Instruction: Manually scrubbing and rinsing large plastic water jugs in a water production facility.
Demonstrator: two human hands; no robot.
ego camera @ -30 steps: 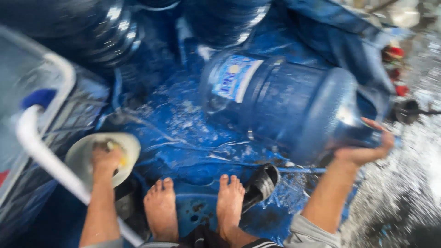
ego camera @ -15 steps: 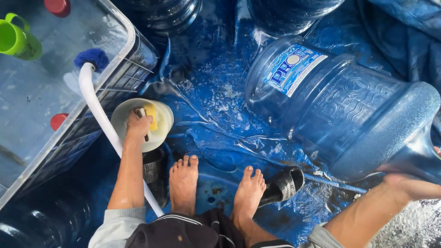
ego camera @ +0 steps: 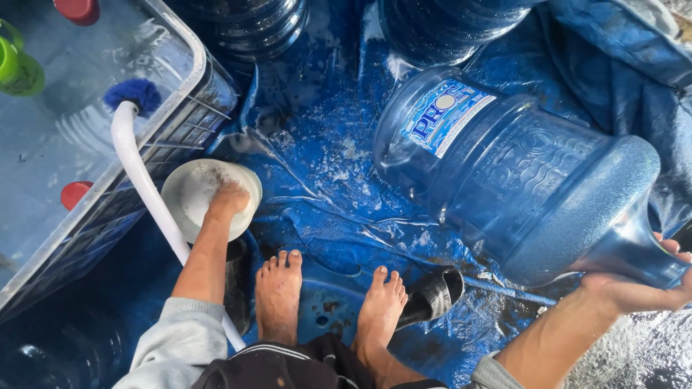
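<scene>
- We stand on a wet blue tarp (ego camera: 339, 166), foamy and creased.
- On our left sits a water-filled crate (ego camera: 86, 216) with a white hose (ego camera: 144, 187) over its rim.
- Dark jugs (ego camera: 245, 29) line the far edge.
- Daylight glints off the wet floor (ego camera: 649, 353).

One large blue water jug (ego camera: 519, 180) lies on its side on the blue tarp (ego camera: 324, 151), and parts of two more dark jugs (ego camera: 245, 25) show at the tarp's top edge; one white bowl (ego camera: 209, 198) sits at its left edge; one white hose (ego camera: 140, 180) with one blue tip runs along the tub's rim; one wire-sided tub of water (ego camera: 65, 144) holds two red caps (ego camera: 76, 193) and one green cup (ego camera: 18, 68); two bare feet (ego camera: 277, 292) stand at the bottom edge; one black sandal (ego camera: 432, 294) lies beside them; two hands, the left hand (ego camera: 229, 198) and the right hand (ego camera: 634, 292).
</scene>
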